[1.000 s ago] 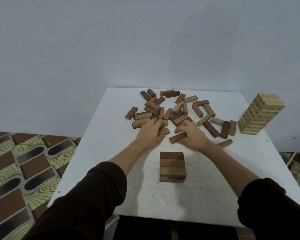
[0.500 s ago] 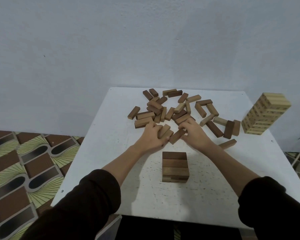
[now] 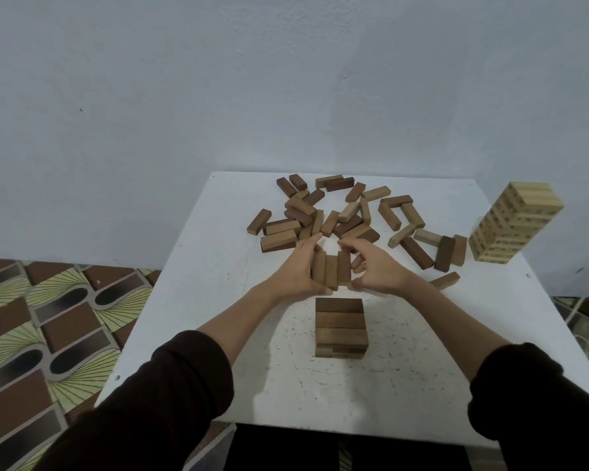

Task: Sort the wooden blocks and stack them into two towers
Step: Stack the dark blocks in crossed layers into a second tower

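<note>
**Item:** row of three blocks [image 3: 330, 270], brown wood, set side by side. It is pinched between the left grip [image 3: 296, 273] and the right grip [image 3: 380, 270], each pressing an outer face. Whether it rests on the desk [image 3: 218, 300] or is raised cannot be told.

**Handling (judged):** light, rigid and smooth. The middle piece would slip if the squeeze eases, so it is best held by the two outer long faces.

**Nearward of the grips:** short dark tower [image 3: 341, 326].

**Beyond them:** loose pile [image 3: 337, 212].

**Far right:** pale tower [image 3: 515, 222].

**Writing:** none readable.
</note>
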A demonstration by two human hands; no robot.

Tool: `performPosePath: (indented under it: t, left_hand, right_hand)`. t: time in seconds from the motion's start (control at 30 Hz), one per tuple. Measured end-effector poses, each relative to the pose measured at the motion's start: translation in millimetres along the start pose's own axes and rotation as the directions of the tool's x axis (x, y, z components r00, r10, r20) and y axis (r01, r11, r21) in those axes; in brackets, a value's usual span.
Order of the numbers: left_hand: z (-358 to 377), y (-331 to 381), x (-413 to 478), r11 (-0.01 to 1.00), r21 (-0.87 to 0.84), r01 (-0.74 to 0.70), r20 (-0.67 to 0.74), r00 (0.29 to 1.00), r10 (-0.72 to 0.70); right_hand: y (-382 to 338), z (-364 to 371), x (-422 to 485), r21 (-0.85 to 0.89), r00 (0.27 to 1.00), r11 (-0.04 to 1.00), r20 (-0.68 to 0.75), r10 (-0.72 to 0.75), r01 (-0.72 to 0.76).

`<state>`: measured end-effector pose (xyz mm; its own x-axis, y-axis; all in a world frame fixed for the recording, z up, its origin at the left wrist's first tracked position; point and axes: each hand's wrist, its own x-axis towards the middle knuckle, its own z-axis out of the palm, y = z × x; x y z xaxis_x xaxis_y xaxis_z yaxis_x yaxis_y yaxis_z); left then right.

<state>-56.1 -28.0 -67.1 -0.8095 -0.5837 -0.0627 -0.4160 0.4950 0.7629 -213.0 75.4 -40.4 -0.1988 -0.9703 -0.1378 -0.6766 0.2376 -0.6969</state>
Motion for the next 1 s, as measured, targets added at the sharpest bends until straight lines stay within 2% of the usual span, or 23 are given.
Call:
performPosePath:
  t: [0.13, 0.33, 0.53, 0.73, 0.9, 1.0]
  left_hand:
    - [-0.3, 1.3, 2.4, 1.000, -0.013, -0.003, -0.009, 1.000, 0.003]
    - [-0.4, 4.9, 3.5, 1.000, -0.010, -0.008, 0.055, 0.998, 0.009]
    - [-2.3, 8.6, 2.1, 1.000, -0.010, -0.016, -0.008, 1.000, 0.016]
    - [-18.4, 28.3, -8.8, 0.990, 0.085, -0.114, -0.090, 0.988, 0.122]
    - [-25.5, 53.4, -35.8, 0.984, -0.030, -0.173, -0.116, 0.979, 0.169]
    - [-18.1, 56.1, -56.2, 0.986, -0.041, -0.159, -0.094, 0.983, 0.155]
  right_hand:
    - [0.3, 1.6, 0.6, 0.012, 1.000, 1.000, 0.008, -0.005, 0.005]
    - [2.7, 11.4, 5.2, -0.017, 0.999, 0.999, -0.015, -0.042, 0.041]
    - [3.4, 15.4, 7.3, -0.004, 0.997, 0.998, -0.034, -0.064, 0.064]
    - [-10.8, -6.4, -6.1, 0.045, 0.978, 0.981, -0.101, -0.182, 0.187]
    - [-34.4, -20.5, -38.6, 0.023, 0.966, 0.970, -0.097, -0.241, 0.244]
    - [-36.6, -17.6, -59.1, 0.010, 0.974, 0.977, -0.081, -0.210, 0.211]
